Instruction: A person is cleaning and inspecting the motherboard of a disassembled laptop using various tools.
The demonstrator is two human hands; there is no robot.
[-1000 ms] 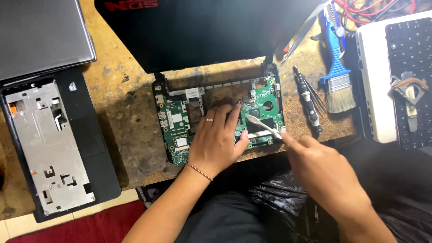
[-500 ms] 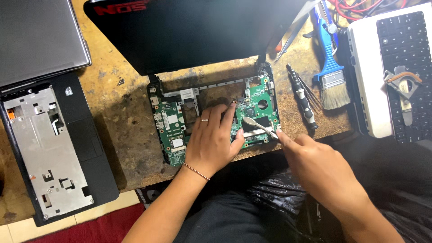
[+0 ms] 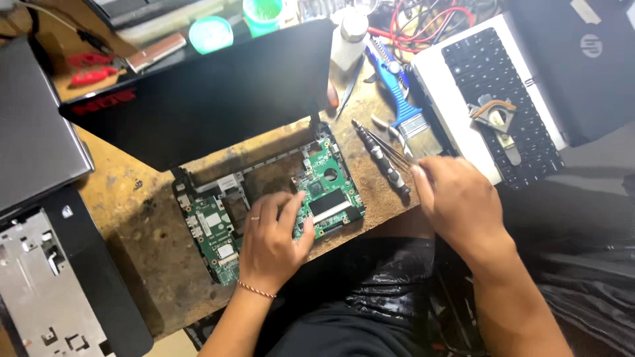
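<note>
A green laptop motherboard [image 3: 329, 180] lies in a black bottom case on the worn wooden bench [image 3: 132, 218]. My left hand [image 3: 271, 241] rests flat on the middle of the board, fingers spread, a ring on one finger and a thread bracelet at the wrist. My right hand [image 3: 460, 201] hovers off the board's right side, its back to the camera and fingers curled under. Its fingertips are close to the bristles of a blue-handled brush [image 3: 405, 106] and to a black screwdriver [image 3: 380, 155]. What lies inside that hand is hidden.
A black laptop lid [image 3: 211, 92] stands behind the board. A white laptop with black keyboard [image 3: 463, 59] holds a metal heatsink piece [image 3: 495, 116]. A grey laptop [image 3: 33, 145] and an opened case [image 3: 40, 297] lie left. Bottle [image 3: 348, 36], cup [image 3: 261, 13], red wires [image 3: 423, 20] at back.
My right hand, which held a thin white tool against the board, has pulled away to the right toward the brush and screwdriver. The left hand stays on the board. The view shifted.
</note>
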